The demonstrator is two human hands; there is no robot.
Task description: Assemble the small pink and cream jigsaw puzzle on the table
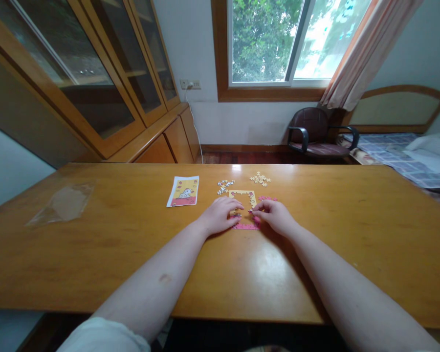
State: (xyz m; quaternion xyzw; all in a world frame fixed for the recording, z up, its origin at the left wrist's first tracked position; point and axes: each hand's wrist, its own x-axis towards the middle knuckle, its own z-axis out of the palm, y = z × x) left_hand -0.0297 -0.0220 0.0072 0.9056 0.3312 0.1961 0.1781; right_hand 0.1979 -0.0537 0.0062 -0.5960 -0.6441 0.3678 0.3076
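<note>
A jigsaw border (246,226) lies on the table, yellow at the top and pink along the bottom, its middle showing bare wood. Over its left side rests my left hand (220,214), fingers curved and apart, covering part of that edge. At the right side, my right hand (275,215) pinches a small puzzle piece (250,211) between thumb and fingertips. Loose pink pieces (267,198) lie just beyond that hand, partly hidden. Farther back are a pile of yellow pieces (260,179) and a group of whitish pieces (225,186).
On the wooden table (132,259), a picture card (184,191) with a white animal on yellow and pink lies left of the puzzle. A clear plastic bag (64,201) is at the far left. Behind the table stand a cabinet (157,146) and an armchair (315,132).
</note>
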